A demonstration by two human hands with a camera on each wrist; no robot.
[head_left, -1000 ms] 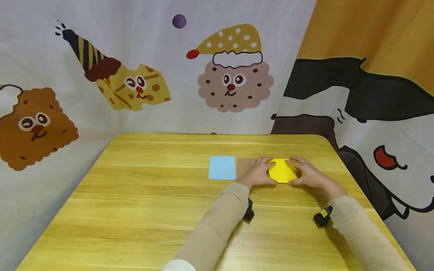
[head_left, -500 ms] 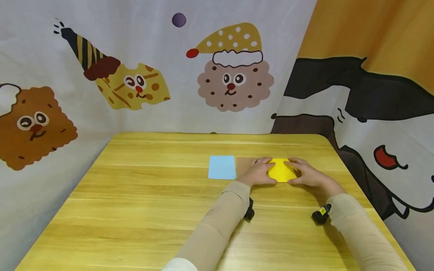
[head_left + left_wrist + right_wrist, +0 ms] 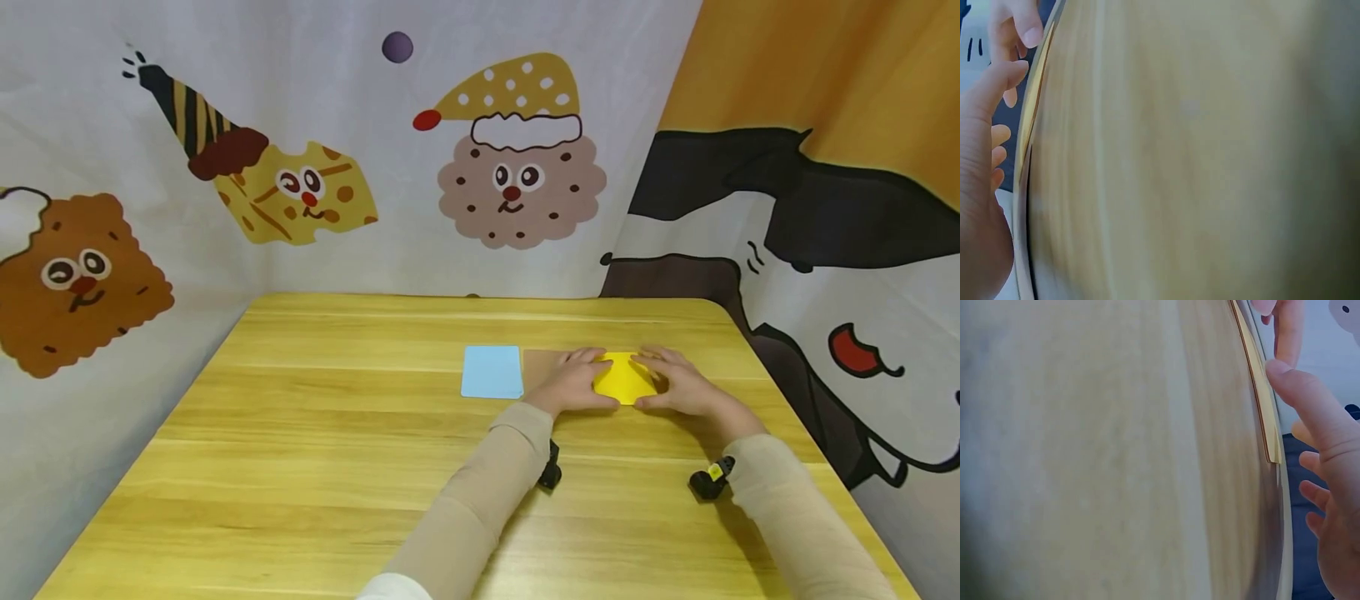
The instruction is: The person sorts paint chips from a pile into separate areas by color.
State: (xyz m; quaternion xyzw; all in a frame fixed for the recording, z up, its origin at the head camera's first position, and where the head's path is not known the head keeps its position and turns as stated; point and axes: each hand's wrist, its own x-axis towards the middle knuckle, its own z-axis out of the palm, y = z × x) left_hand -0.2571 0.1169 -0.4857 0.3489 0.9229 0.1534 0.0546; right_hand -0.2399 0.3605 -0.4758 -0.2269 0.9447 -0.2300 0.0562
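A yellow sheet of paper (image 3: 624, 379) lies near the far right of the table, with creases and bent-in sides showing. My left hand (image 3: 572, 382) is at its left side, thumb at the near edge and forefinger at the far edge. Mirroring it, my right hand (image 3: 675, 383) spans the right side, thumb tip close to the other thumb. From the right wrist, the yellow paper (image 3: 1263, 394) looks low and layered on the tabletop, a small flap raised at its end. The remaining fingers (image 3: 1315, 495) of my right hand curve loosely away from it.
Left of the hands lie a light blue square sheet (image 3: 491, 372) and a brown sheet (image 3: 538, 367), the latter partly covered by my left hand. They sit side by side on the wooden table (image 3: 300, 467). A cartoon-printed curtain (image 3: 337, 275) hangs behind the far edge.
The thumbs have moved slightly closer together along the near edge. The yellow paper's near corners now look drawn inward, its near edge narrower. The blue and brown sheets stay put.
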